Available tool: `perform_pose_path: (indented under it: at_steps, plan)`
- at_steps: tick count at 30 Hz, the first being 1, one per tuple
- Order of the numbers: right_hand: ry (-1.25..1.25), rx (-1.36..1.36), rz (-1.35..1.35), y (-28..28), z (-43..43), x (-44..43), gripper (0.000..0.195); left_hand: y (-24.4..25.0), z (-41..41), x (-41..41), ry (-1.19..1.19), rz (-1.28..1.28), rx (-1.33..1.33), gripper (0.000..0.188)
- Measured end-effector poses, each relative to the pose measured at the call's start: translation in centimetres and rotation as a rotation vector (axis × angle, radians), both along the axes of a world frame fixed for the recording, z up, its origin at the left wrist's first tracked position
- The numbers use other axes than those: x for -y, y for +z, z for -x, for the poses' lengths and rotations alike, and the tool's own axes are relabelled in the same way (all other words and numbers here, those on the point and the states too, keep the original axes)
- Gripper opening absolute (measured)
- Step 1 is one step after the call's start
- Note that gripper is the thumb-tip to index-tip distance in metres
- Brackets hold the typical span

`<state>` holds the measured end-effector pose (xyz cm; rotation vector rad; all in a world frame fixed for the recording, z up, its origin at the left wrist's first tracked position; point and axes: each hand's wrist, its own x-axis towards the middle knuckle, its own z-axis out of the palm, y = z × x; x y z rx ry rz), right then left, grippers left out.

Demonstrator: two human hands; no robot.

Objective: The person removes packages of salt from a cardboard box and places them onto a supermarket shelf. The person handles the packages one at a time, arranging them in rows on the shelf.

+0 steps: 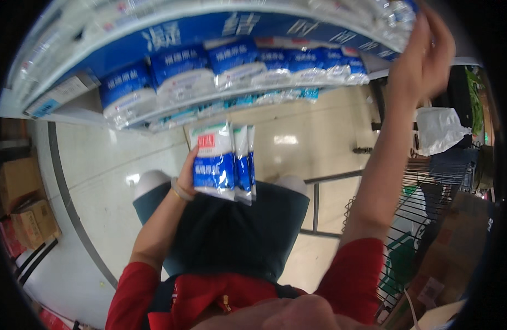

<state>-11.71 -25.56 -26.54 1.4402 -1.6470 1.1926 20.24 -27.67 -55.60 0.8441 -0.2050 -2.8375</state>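
Observation:
My left hand (190, 171) grips a small stack of blue-and-white plastic packets (214, 171) above my knees. Three packets show, slightly fanned, with printing and a red patch on the front one. My arm on the other side stretches up to the far right, where my right hand (428, 53) is blurred at the end of the upper shelf (278, 9). Its fingers are by shiny clear-and-blue packets (395, 18) there; whether they grasp one is hidden. Below, a row of blue-and-white packets (183, 72) stands on the middle shelf.
Teal-and-white packets (237, 103) lie on a lower shelf. A small box (63, 95) sits at the middle shelf's left end. To my right is a black wire cart (402, 214) with a cardboard box (447, 243) and a white plastic bag (441, 128). Cardboard boxes (32, 218) stand left.

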Motion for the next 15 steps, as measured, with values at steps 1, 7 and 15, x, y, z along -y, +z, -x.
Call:
perform_pose_path:
  at_steps: [1,7,15]
  plan:
    - [0.101,0.245,0.031,-4.6,-4.2,-1.6,0.019,-0.1,-0.2,0.0,0.035,-0.023,-0.023,0.054]
    - [0.266,1.471,-0.883,-20.0,-15.1,-9.6,0.043,0.4,1.5,-0.3,0.125,-0.040,-0.039,0.051]
    - [-0.079,1.585,-0.531,-19.0,-13.5,-11.3,0.039,0.7,2.1,0.2,0.169,0.021,-0.057,0.049]
